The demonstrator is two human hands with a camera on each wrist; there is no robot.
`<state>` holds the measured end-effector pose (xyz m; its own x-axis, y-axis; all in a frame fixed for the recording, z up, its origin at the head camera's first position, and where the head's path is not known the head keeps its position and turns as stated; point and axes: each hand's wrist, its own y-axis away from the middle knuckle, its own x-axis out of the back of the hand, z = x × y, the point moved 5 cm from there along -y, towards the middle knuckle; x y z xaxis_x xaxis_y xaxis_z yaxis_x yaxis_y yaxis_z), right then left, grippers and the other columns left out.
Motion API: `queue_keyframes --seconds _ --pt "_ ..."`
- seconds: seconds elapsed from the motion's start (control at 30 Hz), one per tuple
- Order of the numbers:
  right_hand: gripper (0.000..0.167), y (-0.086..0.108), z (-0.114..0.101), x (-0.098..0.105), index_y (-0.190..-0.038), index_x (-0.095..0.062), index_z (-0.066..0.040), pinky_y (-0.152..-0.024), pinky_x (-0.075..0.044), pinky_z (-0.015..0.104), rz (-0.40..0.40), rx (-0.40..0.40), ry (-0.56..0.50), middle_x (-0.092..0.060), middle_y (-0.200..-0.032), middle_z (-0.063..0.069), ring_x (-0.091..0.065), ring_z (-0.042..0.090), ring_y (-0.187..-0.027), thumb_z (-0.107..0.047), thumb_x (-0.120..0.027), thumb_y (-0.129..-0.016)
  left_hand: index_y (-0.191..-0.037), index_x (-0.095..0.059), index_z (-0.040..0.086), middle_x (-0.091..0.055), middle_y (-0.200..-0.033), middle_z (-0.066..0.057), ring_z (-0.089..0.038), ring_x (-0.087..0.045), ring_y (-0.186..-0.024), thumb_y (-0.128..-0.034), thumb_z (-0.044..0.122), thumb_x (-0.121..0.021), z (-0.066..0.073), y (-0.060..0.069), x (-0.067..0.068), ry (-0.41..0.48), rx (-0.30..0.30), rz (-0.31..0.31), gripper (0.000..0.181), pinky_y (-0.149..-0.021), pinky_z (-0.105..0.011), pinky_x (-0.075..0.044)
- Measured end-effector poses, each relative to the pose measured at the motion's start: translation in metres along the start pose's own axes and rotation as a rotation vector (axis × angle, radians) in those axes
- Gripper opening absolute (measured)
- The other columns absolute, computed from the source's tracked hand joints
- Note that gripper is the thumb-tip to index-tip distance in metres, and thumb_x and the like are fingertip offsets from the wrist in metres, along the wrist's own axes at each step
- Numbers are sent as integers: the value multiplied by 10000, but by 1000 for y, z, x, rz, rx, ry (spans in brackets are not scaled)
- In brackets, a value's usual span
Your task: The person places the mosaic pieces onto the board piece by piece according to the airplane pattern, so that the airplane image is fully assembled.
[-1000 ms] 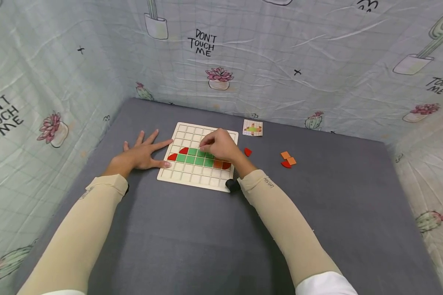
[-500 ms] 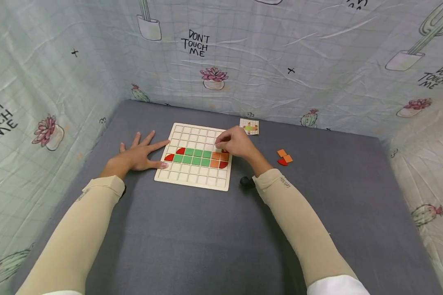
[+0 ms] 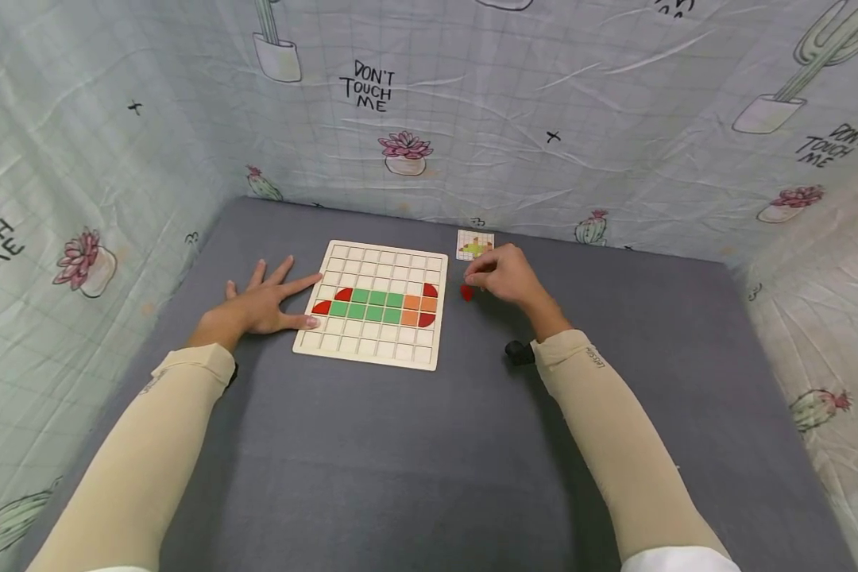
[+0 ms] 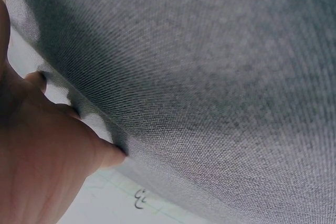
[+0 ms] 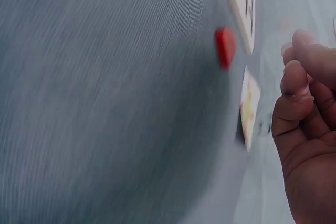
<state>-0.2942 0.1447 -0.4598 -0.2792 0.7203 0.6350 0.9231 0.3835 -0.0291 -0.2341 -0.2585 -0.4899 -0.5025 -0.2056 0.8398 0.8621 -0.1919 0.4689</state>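
A square pale wooden grid board (image 3: 372,342) lies on the grey table. Two rows of green tiles (image 3: 375,305) cross it, with orange tiles (image 3: 418,303) at their right end and red quarter-round tiles (image 3: 322,307) at both ends. My left hand (image 3: 253,308) rests with spread fingers, index finger and thumb on the board's left edge. Right of the board, my right hand (image 3: 504,274) hovers by a loose red tile (image 3: 467,292). In the right wrist view, its fingers are loosely bent and hold nothing; the red tile (image 5: 226,47) lies apart from them.
A small pattern card (image 3: 466,245) lies behind the board, partly covered by my right hand. A black wrist camera (image 3: 519,353) sits under the right wrist. Cloth walls (image 3: 472,175) with cactus prints border the table at the back and sides.
My right hand has moved right, off the board and toward the loose red tile, uncovering the orange and red tiles. The loose orange tiles have gone out of sight behind it. The left hand stays put.
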Motion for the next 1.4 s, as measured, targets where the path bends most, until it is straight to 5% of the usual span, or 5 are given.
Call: queue_keyframes --seconds 0.37,0.53,0.77,1.07,1.4 --pt "143 30 52 47 -1036 -802 25 -572 -478 313 27 -195 -20 -739 -834 170 -565 161 -619 -86 -749 -964 -1670 -122 442 170 -1763 -127 -553 213 -1568 -831 847 -613 0 1 1 19 -10 5 1053 -1087 -902 95" --pt "148 45 75 66 -1029 -794 41 -636 -523 302 43 -216 12 -770 -909 204 -642 192 -715 -84 -746 -966 -1658 -113 486 179 -1765 -105 -543 223 -1571 -806 877 -605 -2 2 0 45 -13 13 1058 -1089 -897 108" --pt "170 66 100 87 -1081 -783 47 -707 -527 217 18 -220 59 -753 -1099 259 -635 72 -791 -58 -754 -950 -1660 -117 475 180 -1765 -104 -536 225 -1572 -815 869 -605 -3 -2 -1 32 -14 16 1053 -1089 -894 117" --pt "370 77 115 87 -1222 -748 -19 -705 -475 251 -115 -230 115 -647 -1006 149 -544 167 -840 -98 -847 -875 -1625 -103 569 189 -1769 -50 -508 243 -1579 -685 1002 -551 -16 -13 -8 52 -14 23 1128 -1069 -901 140" --pt "250 76 108 81 -1088 -771 -9 -674 -475 265 -91 -199 200 -691 -947 131 -567 175 -792 -143 -841 -889 -1645 -111 522 193 -1764 -85 -531 242 -1570 -779 922 -572 -5 -2 -3 54 -30 20 1059 -1074 -895 143"
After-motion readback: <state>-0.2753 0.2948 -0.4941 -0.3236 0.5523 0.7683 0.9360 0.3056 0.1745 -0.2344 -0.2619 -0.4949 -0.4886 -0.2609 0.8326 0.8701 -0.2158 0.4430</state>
